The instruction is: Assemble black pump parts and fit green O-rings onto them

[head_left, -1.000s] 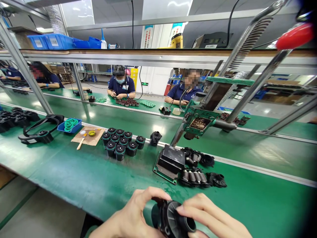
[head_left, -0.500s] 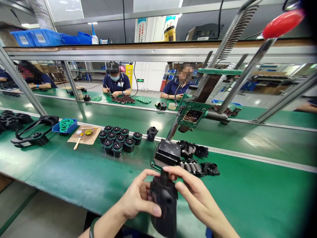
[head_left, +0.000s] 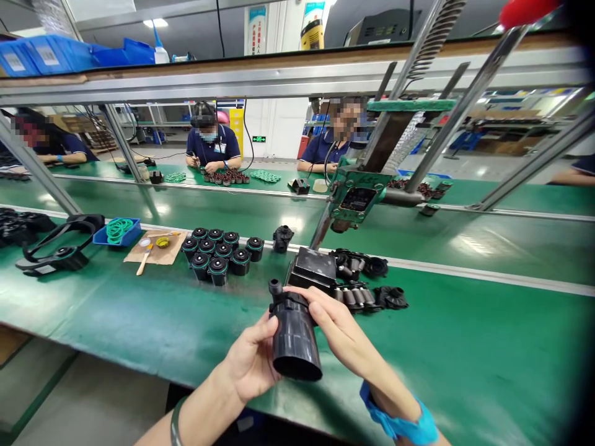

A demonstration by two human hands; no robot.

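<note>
A black cylindrical housing, tilted with its wide open end toward the viewer, is held in front of the lever press, gripped round its side by the left hand and touched at its collar by the extended fingers of the right hand. Firm support from the left and light, even fingertip pressure seem best. Ringed black housings are grouped left of the press, metal cylinders to its right.

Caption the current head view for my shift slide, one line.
Left hand and right hand on a black cylindrical housing above a green workbench, beside a lever press.
</note>
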